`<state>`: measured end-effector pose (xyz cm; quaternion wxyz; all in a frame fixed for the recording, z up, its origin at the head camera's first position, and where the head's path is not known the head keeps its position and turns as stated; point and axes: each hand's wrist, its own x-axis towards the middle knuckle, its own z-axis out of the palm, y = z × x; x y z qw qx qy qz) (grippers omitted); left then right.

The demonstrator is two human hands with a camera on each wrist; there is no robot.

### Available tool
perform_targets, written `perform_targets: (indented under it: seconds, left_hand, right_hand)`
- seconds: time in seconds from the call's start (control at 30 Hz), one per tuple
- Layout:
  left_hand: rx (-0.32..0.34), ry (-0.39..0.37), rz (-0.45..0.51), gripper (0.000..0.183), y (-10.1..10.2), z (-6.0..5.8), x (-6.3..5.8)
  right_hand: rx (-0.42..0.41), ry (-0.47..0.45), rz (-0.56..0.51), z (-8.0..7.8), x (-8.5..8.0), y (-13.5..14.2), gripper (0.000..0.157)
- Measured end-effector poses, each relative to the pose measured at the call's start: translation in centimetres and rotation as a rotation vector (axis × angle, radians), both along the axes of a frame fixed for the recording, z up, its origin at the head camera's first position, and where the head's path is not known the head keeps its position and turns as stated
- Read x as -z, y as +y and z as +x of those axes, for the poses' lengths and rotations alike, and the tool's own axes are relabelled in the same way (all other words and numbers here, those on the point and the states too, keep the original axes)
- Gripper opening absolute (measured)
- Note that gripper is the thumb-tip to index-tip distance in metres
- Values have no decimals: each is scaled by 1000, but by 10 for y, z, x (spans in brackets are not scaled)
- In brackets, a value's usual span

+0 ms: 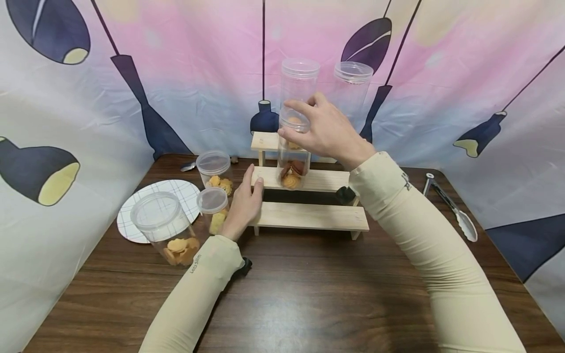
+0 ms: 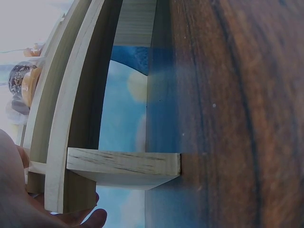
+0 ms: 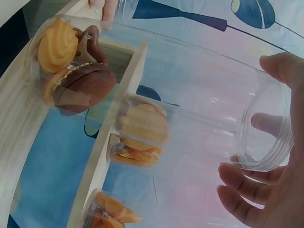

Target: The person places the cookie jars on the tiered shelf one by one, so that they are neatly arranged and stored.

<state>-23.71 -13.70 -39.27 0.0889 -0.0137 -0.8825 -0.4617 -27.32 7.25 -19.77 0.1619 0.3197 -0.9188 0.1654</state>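
Note:
My right hand (image 1: 331, 130) grips a tall clear jar (image 1: 293, 159) round its top. In the right wrist view, brown and golden cookies (image 3: 78, 88) lie at the jar's bottom. Its base is at the middle tier of a three-step wooden rack (image 1: 311, 215); I cannot tell whether it bears on the board. At the rack's left end, my left hand (image 1: 243, 203) touches the wood with fairly straight fingers; the left wrist view shows fingertips beside the board end (image 2: 71, 190). Two more tall jars, one (image 1: 353, 90) at the right, stand on the top tier behind.
Left of the rack are a small jar (image 1: 213, 201), a medium jar (image 1: 215, 166) and a large jar (image 1: 163, 220), each with snacks. A checked white plate (image 1: 128, 223) lies behind the large jar. Metal tongs (image 1: 463, 220) lie at the table's right edge.

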Motion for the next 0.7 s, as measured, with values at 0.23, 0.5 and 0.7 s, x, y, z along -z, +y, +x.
perform_targets:
  seconds: [0.23, 0.5, 0.7]
  left_hand:
    - [-4, 0, 4, 63, 1, 0, 0]
    - [6, -5, 8, 63, 1, 0, 2]
    - [-1, 0, 7, 63, 2, 0, 0]
  right_hand:
    - [1, 7, 1, -1, 1, 0, 68]
    - [11, -9, 19, 0, 1, 1, 70]
    - [15, -27, 37, 2, -2, 2, 73]
